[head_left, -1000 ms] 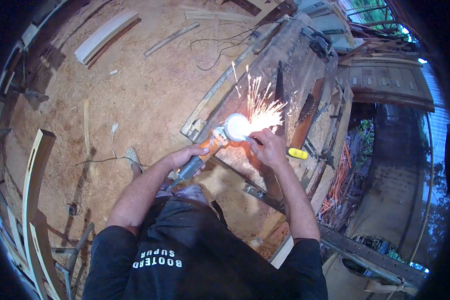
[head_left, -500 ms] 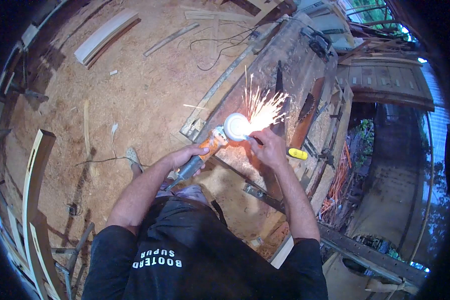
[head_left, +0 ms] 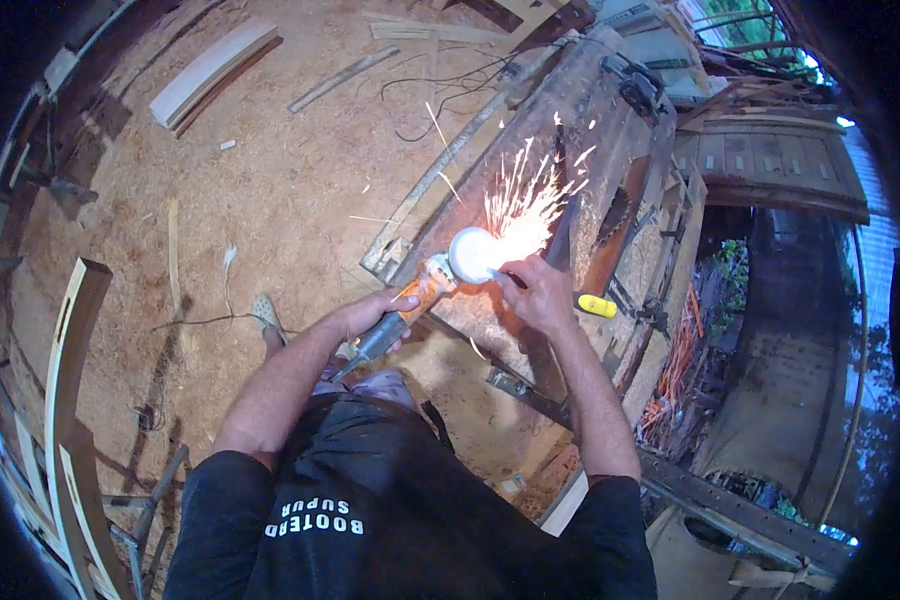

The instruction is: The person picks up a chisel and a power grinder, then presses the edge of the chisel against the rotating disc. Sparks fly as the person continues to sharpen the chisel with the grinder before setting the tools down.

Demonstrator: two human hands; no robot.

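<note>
My left hand (head_left: 378, 312) is wrapped round the orange and grey body of an angle grinder (head_left: 422, 293), thumb on top. Its round disc (head_left: 470, 254) glows pale at the far end. My right hand (head_left: 538, 292) pinches a thin metal piece (head_left: 496, 274) against the disc's right edge. Bright sparks (head_left: 527, 205) fan up and away from that contact over the bench. A yellow handle-like object (head_left: 597, 305) shows just right of my right wrist; whether it joins the metal piece is hidden by the hand.
A long workbench (head_left: 440, 190) runs away to the upper right, with a toothed saw blade (head_left: 615, 215) on it. Curved timber (head_left: 70, 340) stands at left, and more boards (head_left: 215, 75) lie on the sawdust-covered floor. A cable (head_left: 220, 318) crosses the floor near my foot.
The spark spray has changed shape, with stray sparks now flying farther left and one below the grinder. Both hands and the grinder stay almost in place.
</note>
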